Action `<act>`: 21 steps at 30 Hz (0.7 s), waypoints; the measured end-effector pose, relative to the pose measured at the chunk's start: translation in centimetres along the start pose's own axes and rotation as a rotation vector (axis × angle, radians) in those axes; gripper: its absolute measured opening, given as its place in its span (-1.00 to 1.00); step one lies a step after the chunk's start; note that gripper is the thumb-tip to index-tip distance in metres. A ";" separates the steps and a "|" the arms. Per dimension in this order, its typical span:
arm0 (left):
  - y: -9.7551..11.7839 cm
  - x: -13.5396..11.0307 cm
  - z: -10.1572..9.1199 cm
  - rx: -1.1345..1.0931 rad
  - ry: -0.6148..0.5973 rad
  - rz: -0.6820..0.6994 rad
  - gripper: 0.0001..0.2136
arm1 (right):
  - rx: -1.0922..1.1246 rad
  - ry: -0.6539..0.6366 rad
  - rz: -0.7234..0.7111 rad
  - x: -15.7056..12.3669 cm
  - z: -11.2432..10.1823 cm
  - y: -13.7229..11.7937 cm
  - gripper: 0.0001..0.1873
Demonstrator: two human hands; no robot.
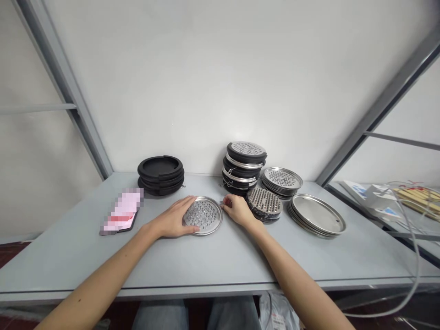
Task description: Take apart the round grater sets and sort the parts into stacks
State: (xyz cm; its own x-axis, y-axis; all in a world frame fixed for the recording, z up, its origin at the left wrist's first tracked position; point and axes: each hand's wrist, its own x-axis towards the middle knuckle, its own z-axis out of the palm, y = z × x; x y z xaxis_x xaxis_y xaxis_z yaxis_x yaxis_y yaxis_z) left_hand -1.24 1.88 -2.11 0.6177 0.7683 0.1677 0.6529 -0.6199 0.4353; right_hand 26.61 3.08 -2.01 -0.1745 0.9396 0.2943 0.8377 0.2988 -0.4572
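Observation:
A round perforated metal disc [203,214] lies flat on the grey table [213,261] in front of me. My left hand [175,220] rests on its left rim, fingers spread and flat against the disc. My right hand [237,210] is at the disc's right edge, fingers curled and pinching the rim. Just right of that hand leans a small stack of perforated discs [264,204].
A stack of black rubber rings [161,175] stands at the back left, a taller stack of black rings fitted with metal discs [244,167] at the back middle. More perforated discs [282,181] and plain metal trays [316,215] lie to the right. A phone [122,213] lies left.

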 end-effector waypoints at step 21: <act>-1.5 1.4 0.3 0.077 0.176 0.013 -0.65 | 0.160 0.064 -0.182 3.4 1.6 -3.3 -0.84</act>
State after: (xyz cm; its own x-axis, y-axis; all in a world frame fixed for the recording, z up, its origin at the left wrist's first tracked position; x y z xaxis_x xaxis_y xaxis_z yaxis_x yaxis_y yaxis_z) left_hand -1.21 3.85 -2.81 0.5447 0.7719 0.3278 0.6811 -0.6352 0.3641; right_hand 22.41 5.58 -0.82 -0.2774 0.8568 0.4346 0.7021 0.4896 -0.5170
